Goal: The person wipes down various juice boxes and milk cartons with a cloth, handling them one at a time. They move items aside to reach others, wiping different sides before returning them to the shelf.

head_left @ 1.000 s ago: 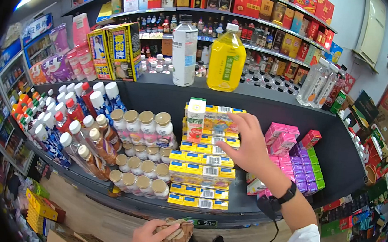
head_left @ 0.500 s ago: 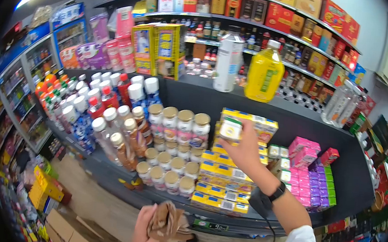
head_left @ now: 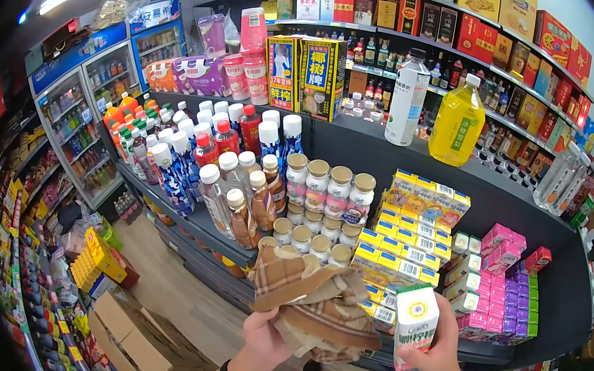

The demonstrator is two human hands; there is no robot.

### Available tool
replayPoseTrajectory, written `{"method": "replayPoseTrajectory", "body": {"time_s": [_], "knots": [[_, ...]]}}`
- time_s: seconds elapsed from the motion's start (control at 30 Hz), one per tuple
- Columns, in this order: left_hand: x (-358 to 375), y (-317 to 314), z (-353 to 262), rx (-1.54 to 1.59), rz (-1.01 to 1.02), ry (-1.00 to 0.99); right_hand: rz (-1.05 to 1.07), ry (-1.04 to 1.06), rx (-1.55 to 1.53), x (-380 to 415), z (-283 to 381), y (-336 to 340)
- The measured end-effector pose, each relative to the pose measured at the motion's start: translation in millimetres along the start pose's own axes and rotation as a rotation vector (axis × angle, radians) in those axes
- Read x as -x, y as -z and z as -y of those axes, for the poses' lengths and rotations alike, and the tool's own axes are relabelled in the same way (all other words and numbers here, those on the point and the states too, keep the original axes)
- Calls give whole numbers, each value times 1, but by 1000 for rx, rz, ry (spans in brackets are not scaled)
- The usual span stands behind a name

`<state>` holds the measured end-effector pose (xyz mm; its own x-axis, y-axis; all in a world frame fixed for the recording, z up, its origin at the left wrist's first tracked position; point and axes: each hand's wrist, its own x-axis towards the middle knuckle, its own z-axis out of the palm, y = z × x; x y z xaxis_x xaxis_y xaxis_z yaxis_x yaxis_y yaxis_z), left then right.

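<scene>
My left hand (head_left: 264, 336) grips a crumpled brown plaid cloth hat (head_left: 325, 299), held up in front of the shelf. My right hand (head_left: 442, 350) is closed around a small white drink carton (head_left: 416, 318) with a green edge and a yellow round mark on top. The carton is upright, tilted a little towards me, and close to the hat's right side. Behind it are stacked yellow-and-blue drink cartons (head_left: 405, 249), partly hidden by the hat and the carton. Similar white-and-green cartons (head_left: 468, 282) stand to their right.
Gold-lidded jars (head_left: 329, 188) and capped bottles (head_left: 238, 201) fill the shelf's left part. Pink cartons (head_left: 502, 248) are at right. A yellow jug (head_left: 458, 122) and white bottle (head_left: 407, 99) stand on the ledge. Cardboard boxes (head_left: 132, 338) lie on the floor at left.
My right hand has brought the white carton down from above the yellow stack towards me. My left hand has raised the plaid hat, which now spreads wider. The view has shifted left.
</scene>
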<state>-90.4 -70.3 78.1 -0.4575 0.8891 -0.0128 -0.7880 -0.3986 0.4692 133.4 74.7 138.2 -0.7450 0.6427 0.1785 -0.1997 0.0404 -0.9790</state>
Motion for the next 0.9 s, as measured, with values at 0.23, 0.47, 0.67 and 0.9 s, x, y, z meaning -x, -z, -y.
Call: {"method": "replayPoseTrajectory", "body": {"time_s": [0.23, 0.47, 0.67, 0.9], "knots": [[-12, -18, 17, -372, 92, -247, 92, 81, 407, 16, -4, 5], [-1, -21, 18, -1020, 248, -430, 149, 299, 1137, 8, 49, -19], [7, -52, 2, -1677, 401, -689, 168, 279, 1106, 7, 36, -18], [20, -41, 11, -1538, 425, -734, -59, 351, 953, 2, 21, -8]]}}
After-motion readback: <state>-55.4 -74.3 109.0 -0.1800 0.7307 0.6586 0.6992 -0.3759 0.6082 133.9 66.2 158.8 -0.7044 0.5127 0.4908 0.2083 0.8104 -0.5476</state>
